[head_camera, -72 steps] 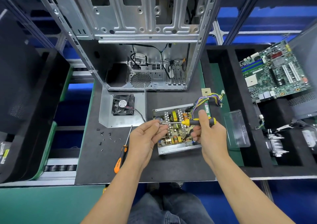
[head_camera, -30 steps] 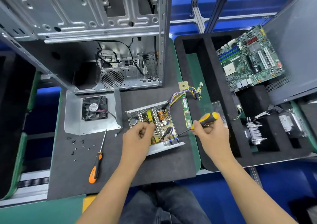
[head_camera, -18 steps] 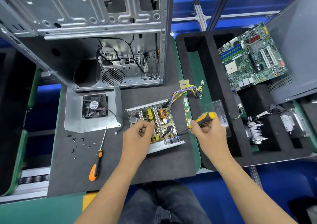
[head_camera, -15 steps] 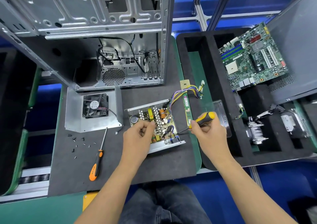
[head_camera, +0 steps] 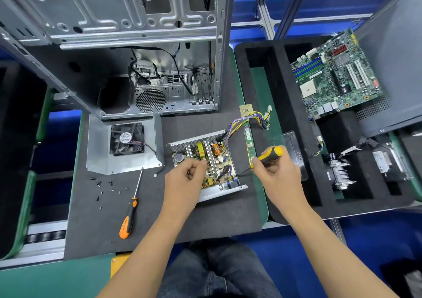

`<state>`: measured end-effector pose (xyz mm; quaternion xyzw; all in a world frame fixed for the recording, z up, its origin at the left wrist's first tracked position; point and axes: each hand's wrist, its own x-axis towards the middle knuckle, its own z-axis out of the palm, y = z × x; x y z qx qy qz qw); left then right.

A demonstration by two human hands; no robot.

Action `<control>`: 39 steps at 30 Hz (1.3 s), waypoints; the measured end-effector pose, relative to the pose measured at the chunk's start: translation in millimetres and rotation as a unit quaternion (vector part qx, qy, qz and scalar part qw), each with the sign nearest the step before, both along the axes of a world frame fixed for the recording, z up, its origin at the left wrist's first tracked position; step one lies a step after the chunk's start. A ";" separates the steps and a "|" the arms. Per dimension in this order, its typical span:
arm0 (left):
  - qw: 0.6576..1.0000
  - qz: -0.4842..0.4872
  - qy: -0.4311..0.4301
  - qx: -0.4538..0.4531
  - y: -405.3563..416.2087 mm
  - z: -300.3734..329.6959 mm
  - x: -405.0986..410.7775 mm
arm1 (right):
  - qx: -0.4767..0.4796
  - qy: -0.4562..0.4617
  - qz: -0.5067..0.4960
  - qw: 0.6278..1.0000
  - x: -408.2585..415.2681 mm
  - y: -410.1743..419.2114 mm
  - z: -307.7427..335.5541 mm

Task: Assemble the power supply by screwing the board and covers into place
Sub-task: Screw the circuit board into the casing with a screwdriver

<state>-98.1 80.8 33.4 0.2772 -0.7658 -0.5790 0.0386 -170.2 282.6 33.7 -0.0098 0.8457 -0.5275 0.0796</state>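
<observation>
Dark surface (head_camera: pixel 159 224) carrying an open power supply (head_camera: pixel 205 163) at its middle.
Right hand (head_camera: pixel 277 174) has its grip clamped on a yellow screwdriver (head_camera: pixel 266 157), tip at the board's right edge; left hand (head_camera: pixel 186 181) grip curled, fingertips pinched together on the board.

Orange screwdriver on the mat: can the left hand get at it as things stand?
Probably yes. The orange screwdriver lies uncovered on the mat, left of the left hand, with nothing between them; that hand's fingers are curled over the power supply board though.
</observation>
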 end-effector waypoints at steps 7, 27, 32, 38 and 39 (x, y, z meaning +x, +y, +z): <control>1.000 0.000 0.002 0.001 -0.4 0.0 0.6 | 0.022 0.012 0.034 0.999 3.9 -0.7 3.9; 1.000 -0.007 0.012 0.015 -0.6 -5.4 -0.2 | 0.175 0.030 0.173 0.969 -5.6 -21.3 35.9; 1.000 -0.007 0.018 0.007 -0.3 -7.3 -0.1 | 0.233 0.022 0.146 0.961 -5.5 -23.1 42.8; 1.000 -0.003 0.021 -0.001 0.3 -8.0 -1.0 | 0.254 0.052 0.236 0.937 -10.8 -27.6 58.8; 1.000 -0.002 0.021 -0.003 0.3 -7.9 -1.0 | 0.251 0.051 0.245 0.935 -11.0 -28.0 60.7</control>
